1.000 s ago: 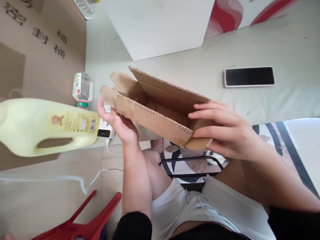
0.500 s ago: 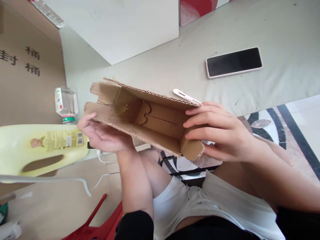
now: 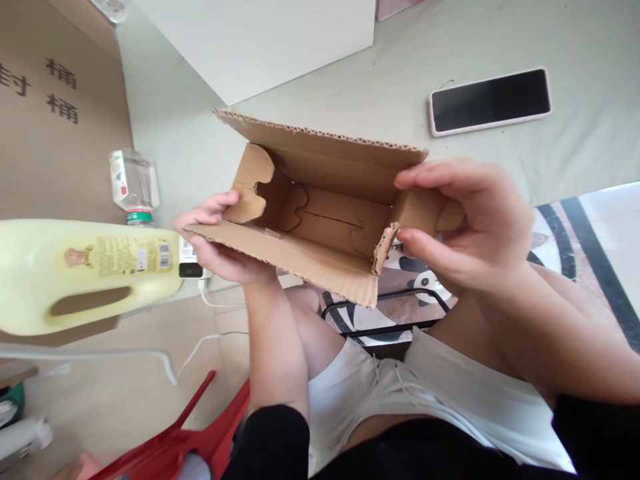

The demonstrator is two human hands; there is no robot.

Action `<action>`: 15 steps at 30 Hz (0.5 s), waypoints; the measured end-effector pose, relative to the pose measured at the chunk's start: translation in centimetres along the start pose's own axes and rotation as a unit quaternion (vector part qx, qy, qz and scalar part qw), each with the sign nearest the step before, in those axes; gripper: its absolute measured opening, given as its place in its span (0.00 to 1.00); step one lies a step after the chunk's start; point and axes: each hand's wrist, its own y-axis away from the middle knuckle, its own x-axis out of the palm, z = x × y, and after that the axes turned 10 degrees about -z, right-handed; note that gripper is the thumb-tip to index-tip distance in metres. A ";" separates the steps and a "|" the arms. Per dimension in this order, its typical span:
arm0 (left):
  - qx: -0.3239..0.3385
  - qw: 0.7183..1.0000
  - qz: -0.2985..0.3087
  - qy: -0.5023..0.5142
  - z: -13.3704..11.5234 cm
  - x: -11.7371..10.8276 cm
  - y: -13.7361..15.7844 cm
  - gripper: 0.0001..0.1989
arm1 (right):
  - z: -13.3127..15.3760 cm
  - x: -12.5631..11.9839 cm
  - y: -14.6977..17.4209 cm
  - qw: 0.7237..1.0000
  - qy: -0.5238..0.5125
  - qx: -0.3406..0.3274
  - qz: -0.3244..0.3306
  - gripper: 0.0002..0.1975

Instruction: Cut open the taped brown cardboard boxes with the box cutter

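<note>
A small brown cardboard box is held up in front of me, its open top facing the camera. Inside, the bottom shows interlocked flaps, and I see nothing lying on it. My left hand grips the left end, with fingertips on the notched end flap, which is folded inward. My right hand holds the right end, thumb and fingers around the short flap there. The long upper and lower flaps are spread outward.
A phone lies on the cloth-covered table at right. To the left are a clear bottle, a yellow jug and a large carton. A white box stands behind. A red chair is below left.
The box's long flaps have spread wider, and the left notched flap has folded inward. My right hand has shifted from the inner wall to the right flap. The white cutter beside the box is now hidden.
</note>
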 end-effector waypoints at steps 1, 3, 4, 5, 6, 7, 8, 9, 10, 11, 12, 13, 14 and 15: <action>-0.001 1.000 -0.006 0.004 -0.1 0.1 0.0 0.17 | 0.0 0.0 0.1 1.000 -0.005 0.001 0.000 0.20; -0.003 0.999 -0.013 0.030 -0.3 0.4 -0.1 0.18 | -0.2 0.0 0.3 1.000 -0.021 0.002 -0.007 0.22; -0.006 0.999 -0.016 0.049 -0.3 0.5 -0.1 0.19 | -0.4 0.0 0.3 0.999 -0.036 -0.001 -0.014 0.22; -0.007 0.997 -0.019 0.070 -0.1 0.5 -0.2 0.19 | -0.6 0.2 0.2 0.999 -0.051 0.000 -0.019 0.22; -0.003 0.995 -0.021 0.093 0.0 0.6 -0.4 0.20 | -1.0 0.3 0.1 0.997 -0.071 -0.008 -0.028 0.23; 0.007 0.993 -0.019 0.115 0.3 0.5 -0.5 0.21 | -1.4 0.5 0.0 0.995 -0.090 -0.030 -0.042 0.26; 0.021 0.991 -0.016 0.135 0.6 0.5 -0.6 0.22 | -1.8 0.8 -0.2 0.990 -0.106 -0.066 -0.061 0.28; 0.035 0.988 -0.012 0.150 1.0 0.4 -0.7 0.22 | -2.2 1.0 -0.4 0.984 -0.121 -0.102 -0.082 0.30; 0.046 0.986 -0.004 0.158 1.3 0.4 -0.8 0.23 | -2.6 1.3 -0.5 0.976 -0.141 -0.131 -0.102 0.31; 0.052 0.985 0.003 0.163 1.6 0.3 -0.9 0.23 | -2.8 1.4 -0.6 0.968 -0.168 -0.148 -0.117 0.30; 0.051 0.985 0.007 0.163 1.8 0.2 -0.9 0.23 | -2.9 1.5 -0.6 0.961 -0.198 -0.147 -0.123 0.29; 0.050 0.986 0.010 0.160 2.0 0.2 -0.9 0.23 | -2.9 1.6 -0.5 0.961 -0.223 -0.118 -0.117 0.26; 0.052 0.986 0.013 0.160 2.1 0.1 -0.9 0.23 | -2.9 1.6 -0.4 0.960 -0.243 -0.084 -0.106 0.24; 0.056 0.985 0.017 0.162 2.1 0.1 -0.9 0.23 | -2.8 1.5 -0.3 0.961 -0.253 -0.056 -0.095 0.24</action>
